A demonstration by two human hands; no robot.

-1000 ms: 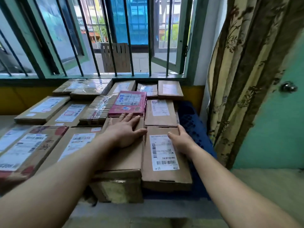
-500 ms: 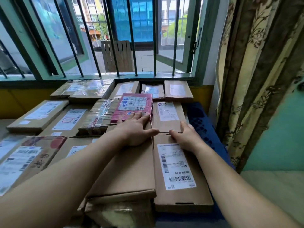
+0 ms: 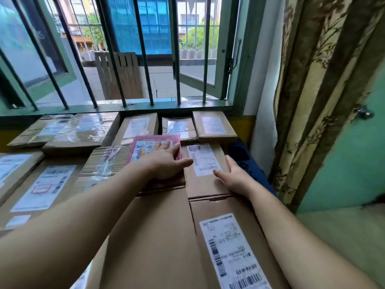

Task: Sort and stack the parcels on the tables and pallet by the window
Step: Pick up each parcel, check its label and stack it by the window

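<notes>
Pressing flat with straight fingers on the pink parcel [image 3: 155, 149], the left hand [image 3: 164, 161] lies beside the right hand [image 3: 234, 177], which seemingly cups, fingers relaxed, 1 brown labelled box [image 3: 205, 174] below the window.

Both bare forearms reach forward from the lower corners of the view, converging on the small brown cardboard parcel with a white label [image 3: 205, 170]. The left hand [image 3: 164, 161] lies palm down just left of that parcel, fingers straight and together pointing away from the person, thumb stretched right so its tip touches the parcel's left edge. The right hand [image 3: 233, 177] rests on the parcel's right side, fingers extended along its right edge, thumb angled left across its top.
</notes>
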